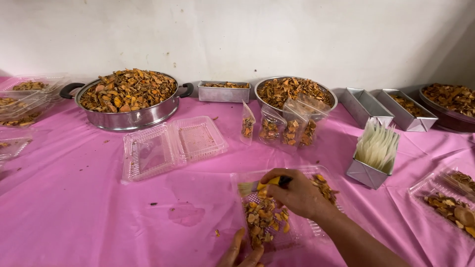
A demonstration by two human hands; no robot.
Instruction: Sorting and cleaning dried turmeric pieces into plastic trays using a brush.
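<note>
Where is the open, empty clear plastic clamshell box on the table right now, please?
In the head view, the empty clamshell box lies open left of centre on the pink tablecloth, just in front of the big metal pot of dried slices.

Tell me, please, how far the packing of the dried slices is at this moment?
Done: four small filled bags stand by the round metal bowl. In hand: the right hand holds a small brush over slices in an open clear tray; the left hand touches its near edge. Left: the big pan is heaped, and another clear tray lies open and unfilled.
</note>
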